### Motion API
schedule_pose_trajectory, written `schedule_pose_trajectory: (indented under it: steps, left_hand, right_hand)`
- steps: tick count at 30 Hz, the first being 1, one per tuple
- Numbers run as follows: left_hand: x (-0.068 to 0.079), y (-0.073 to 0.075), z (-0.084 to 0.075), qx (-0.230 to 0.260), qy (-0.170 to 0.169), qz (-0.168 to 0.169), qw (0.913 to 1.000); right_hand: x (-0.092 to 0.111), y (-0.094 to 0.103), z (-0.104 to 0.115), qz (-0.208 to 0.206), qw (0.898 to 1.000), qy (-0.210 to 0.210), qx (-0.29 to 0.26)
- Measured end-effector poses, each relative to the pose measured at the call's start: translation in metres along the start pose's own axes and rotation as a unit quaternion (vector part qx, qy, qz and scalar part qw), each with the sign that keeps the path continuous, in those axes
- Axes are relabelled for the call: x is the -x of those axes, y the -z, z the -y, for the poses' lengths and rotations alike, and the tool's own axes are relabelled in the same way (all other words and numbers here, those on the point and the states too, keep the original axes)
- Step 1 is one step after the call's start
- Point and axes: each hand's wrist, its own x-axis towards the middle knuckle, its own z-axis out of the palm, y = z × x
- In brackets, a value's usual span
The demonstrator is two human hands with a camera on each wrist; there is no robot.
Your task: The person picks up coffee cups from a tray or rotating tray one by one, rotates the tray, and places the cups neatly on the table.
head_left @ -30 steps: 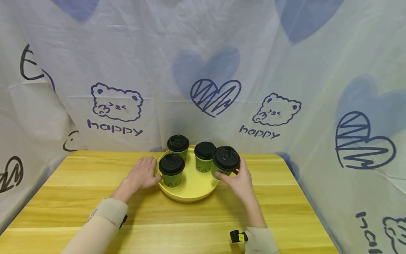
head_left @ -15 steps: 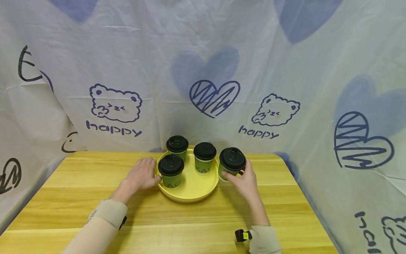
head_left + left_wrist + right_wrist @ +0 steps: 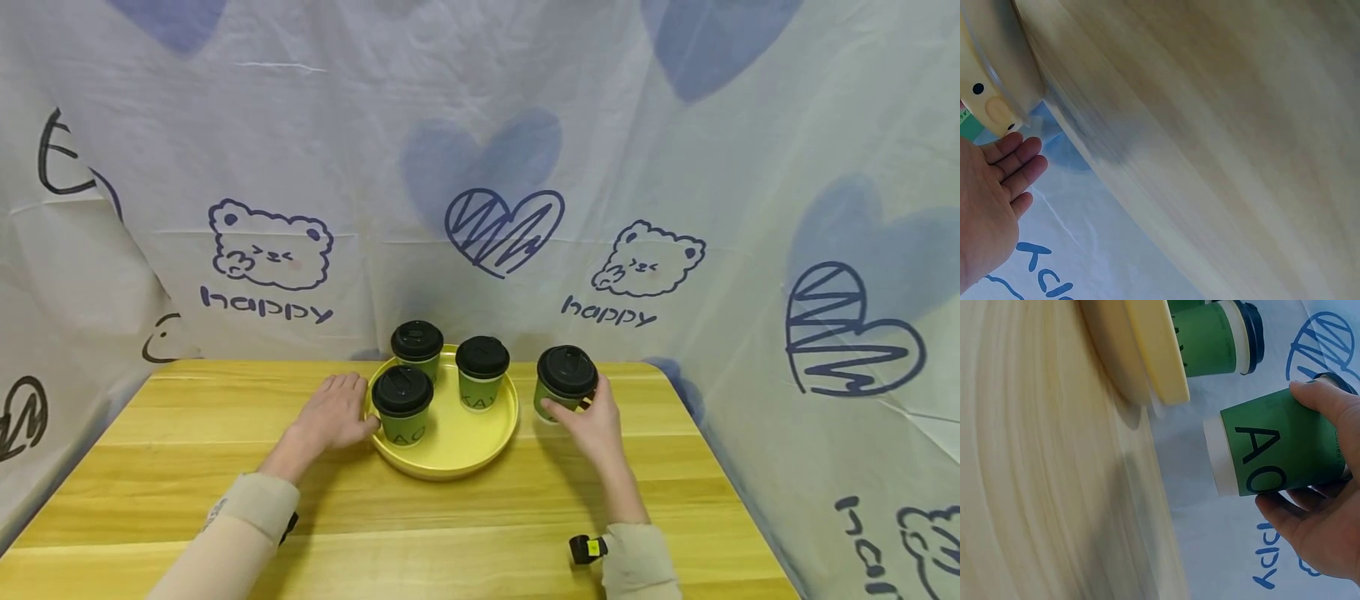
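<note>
My right hand (image 3: 596, 421) grips a green paper coffee cup (image 3: 551, 406) with a black lid, to the right of the round yellow tray (image 3: 457, 454). In the right wrist view the white base of this coffee cup (image 3: 1272, 444) hangs above the tabletop, with thumb and fingers around its side. My left hand (image 3: 337, 410) lies at the tray's left side. The left wrist view shows the left hand's fingers (image 3: 1019, 165) fairly straight against the tray wall (image 3: 988, 103). Three more lidded cups stand on the tray: one front left (image 3: 405, 427), one back left (image 3: 417, 342), one right (image 3: 480, 390).
A wooden tabletop (image 3: 420, 533) carries the tray near its back edge. Behind it and at both sides hangs a white sheet (image 3: 390, 275) printed with hearts and bears. A black strap device (image 3: 587, 548) sits at the right wrist.
My right hand has carried the coffee cup rightward, from over the tray's right rim to beyond it. The left hand and the three other cups have stayed in place.
</note>
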Motion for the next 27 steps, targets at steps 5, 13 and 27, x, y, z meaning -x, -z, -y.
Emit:
schedule_pose_trajectory:
  steps: [5, 13, 27]
  left_hand:
    - [0.000, -0.001, 0.001, 0.000, 0.002, -0.001, 1.0000]
    - [-0.001, -0.004, 0.001, -0.001, 0.002, 0.003, 1.0000]
    - [-0.001, -0.010, 0.004, 0.000, -0.004, -0.013, 0.9999]
  right_hand:
    - [-0.004, 0.004, -0.005, -0.010, 1.000, 0.006, 0.013]
    - [-0.010, 0.015, -0.013, -0.019, 1.000, -0.006, 0.022]
    - [-0.024, 0.029, -0.033, -0.054, 0.998, -0.016, 0.038]
